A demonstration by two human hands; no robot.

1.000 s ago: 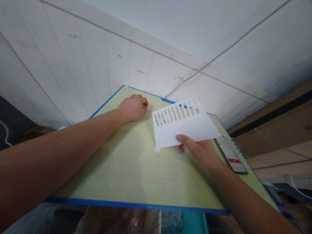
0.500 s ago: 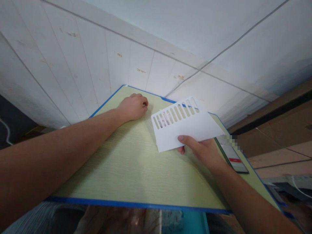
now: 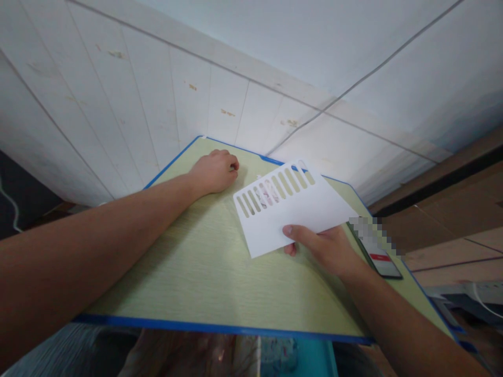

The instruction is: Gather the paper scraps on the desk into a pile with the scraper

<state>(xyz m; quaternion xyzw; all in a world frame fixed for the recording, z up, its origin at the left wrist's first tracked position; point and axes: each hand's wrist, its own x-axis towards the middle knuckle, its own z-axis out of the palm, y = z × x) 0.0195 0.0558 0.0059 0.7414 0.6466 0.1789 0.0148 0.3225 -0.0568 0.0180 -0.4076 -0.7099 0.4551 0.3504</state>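
My right hand [image 3: 320,243] grips a white card-like panel [image 3: 263,230] by its near edge, thumb on top and fingers underneath. The panel is held tilted above the table, and a row of several long rounded slots runs along its far side. Something pale with pinkish and dark marks [image 3: 268,192] shows through some of these slots; what it is I cannot make out. To the left, my left hand [image 3: 215,172] rests on the tabletop with its fingers curled in, and nothing can be seen in it. It is apart from the panel.
The pale yellow-green table [image 3: 220,283] has a blue rim. A phone [image 3: 379,254] with a lit screen lies at its right side, beside my right wrist. Behind the table stands a white panelled wall [image 3: 157,94] with a grey cable [image 3: 365,78]. Below the front edge is a teal container [image 3: 316,358].
My right hand has brought the white panel slightly left and nearer to me, tilting it a little. My left hand has stayed in place.
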